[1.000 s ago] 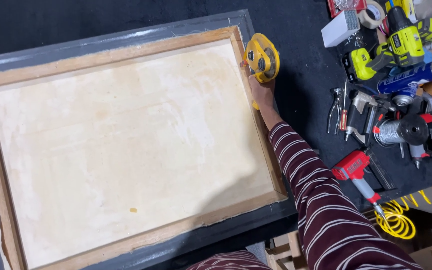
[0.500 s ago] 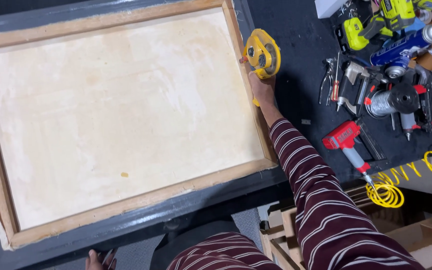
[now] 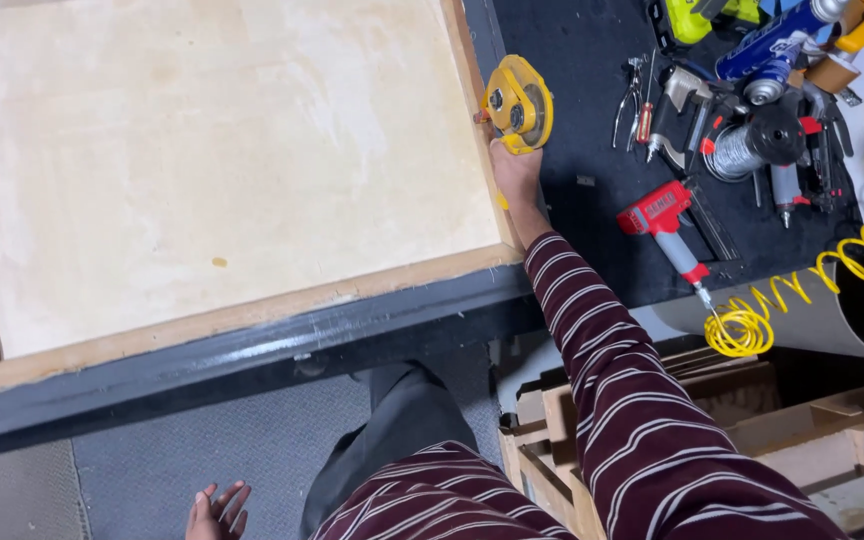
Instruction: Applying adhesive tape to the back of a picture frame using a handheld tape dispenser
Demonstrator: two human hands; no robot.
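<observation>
Black workbench (image 3: pixel 572 60), framed canvas (image 3: pixel 212 160), red nail gun (image 3: pixel 664 215), pliers (image 3: pixel 632 95)

Tape measure (image 3: pixel 518 104): yellow, grey centre. Canvas back (image 3: pixel 212 160): cream, blotchy, one small amber spot. Frame (image 3: pixel 252 312): tan wood inside, dark grey outer edge. Bench (image 3: pixel 582 60): black. Sleeve (image 3: pixel 612 380): maroon, thin white stripes. Nailer (image 3: pixel 664 218): red and grey. Hose (image 3: pixel 752 320): yellow coil. Trousers (image 3: pixel 392 430): dark grey. Floor (image 3: pixel 152 470): grey.
</observation>
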